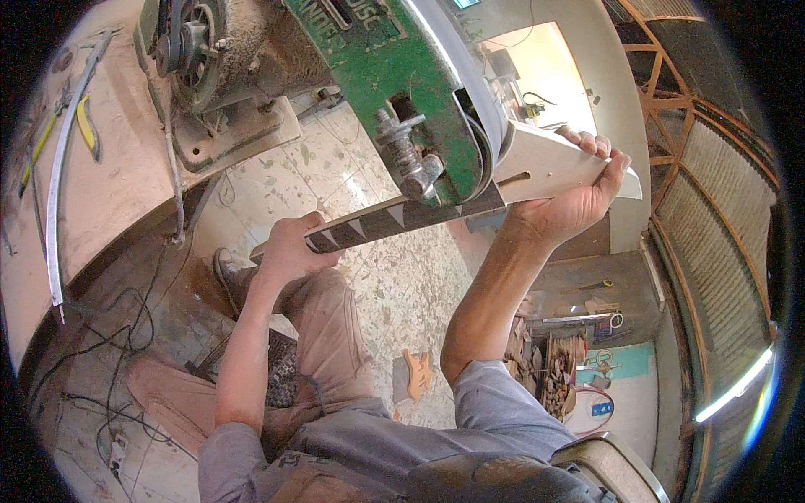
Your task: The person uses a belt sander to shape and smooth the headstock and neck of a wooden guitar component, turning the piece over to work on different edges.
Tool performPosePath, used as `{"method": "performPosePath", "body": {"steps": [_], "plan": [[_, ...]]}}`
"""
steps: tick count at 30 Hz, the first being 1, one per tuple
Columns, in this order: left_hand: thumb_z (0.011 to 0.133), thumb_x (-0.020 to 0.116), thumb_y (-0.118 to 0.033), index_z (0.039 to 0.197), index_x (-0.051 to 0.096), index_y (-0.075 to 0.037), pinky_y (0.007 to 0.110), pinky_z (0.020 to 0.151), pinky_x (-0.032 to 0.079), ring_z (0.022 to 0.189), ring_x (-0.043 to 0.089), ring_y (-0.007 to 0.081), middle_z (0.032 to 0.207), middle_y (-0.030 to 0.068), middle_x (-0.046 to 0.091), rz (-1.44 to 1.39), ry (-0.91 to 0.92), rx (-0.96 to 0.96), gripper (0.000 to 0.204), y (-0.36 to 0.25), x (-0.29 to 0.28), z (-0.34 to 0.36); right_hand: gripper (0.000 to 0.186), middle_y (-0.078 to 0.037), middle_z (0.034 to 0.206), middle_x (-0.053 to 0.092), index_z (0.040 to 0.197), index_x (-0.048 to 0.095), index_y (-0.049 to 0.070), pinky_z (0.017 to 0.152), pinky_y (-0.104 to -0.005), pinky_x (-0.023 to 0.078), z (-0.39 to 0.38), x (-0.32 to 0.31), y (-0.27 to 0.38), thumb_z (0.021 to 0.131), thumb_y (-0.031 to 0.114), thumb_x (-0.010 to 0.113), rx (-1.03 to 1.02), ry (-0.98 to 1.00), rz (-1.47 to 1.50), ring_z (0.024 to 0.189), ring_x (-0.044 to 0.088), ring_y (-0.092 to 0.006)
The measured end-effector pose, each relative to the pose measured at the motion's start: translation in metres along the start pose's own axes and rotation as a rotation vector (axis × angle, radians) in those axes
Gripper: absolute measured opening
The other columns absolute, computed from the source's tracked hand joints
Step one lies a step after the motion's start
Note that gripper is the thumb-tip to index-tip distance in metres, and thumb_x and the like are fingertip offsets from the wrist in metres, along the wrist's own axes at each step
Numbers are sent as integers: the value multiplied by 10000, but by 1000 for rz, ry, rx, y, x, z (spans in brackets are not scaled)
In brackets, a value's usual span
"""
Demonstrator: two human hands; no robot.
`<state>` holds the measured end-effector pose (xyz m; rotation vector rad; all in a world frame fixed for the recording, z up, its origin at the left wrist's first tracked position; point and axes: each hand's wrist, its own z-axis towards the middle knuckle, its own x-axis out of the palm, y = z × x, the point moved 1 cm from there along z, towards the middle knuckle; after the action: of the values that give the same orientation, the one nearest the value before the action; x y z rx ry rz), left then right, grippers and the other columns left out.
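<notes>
My left hand (293, 250) is wrapped around the far left end of a guitar neck (376, 228). Its dark fingerboard carries pale triangular inlays. At the other end, my right hand (570, 205) grips the broad white headstock (545, 163), thumb and fingertips curled over its outer edges. A short dark slot shows in the headstock near the fingerboard. The neck lies across the lower end of a green belt sander (419, 92), and the headstock's upper edge meets the rounded belt end. The exact contact there is hidden behind the green housing.
A motor with a pulley (197, 50) stands on the dusty bench (117, 193) at left. Yellow-handled pliers (86, 127) and a long metal strip (67, 168) lie there. Black cables (126, 327) tangle below. An orange wooden piece (418, 375) lies on the floor near stacked wood scraps (558, 369).
</notes>
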<state>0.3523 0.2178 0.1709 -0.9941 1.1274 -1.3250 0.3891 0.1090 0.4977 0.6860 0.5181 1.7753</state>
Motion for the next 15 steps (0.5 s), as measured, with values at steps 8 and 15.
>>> {"method": "performPosePath", "body": {"steps": [8,15], "plan": [[642,828,-265,891,665,-27,338,691,540,715,710,234,775,134,716,-27,27,3,381,3,3,1,291,-30,807,559,901,498,118,780,-328,504,-4,8,0,1018,383,520,12,-37,-3,812,594,-183],[633,822,-225,930,685,-26,341,703,546,712,708,227,783,141,717,-14,37,-12,383,4,1,2,206,-32,804,584,881,537,102,801,-322,538,-5,8,0,1004,263,570,21,-3,61,798,607,-147]]}}
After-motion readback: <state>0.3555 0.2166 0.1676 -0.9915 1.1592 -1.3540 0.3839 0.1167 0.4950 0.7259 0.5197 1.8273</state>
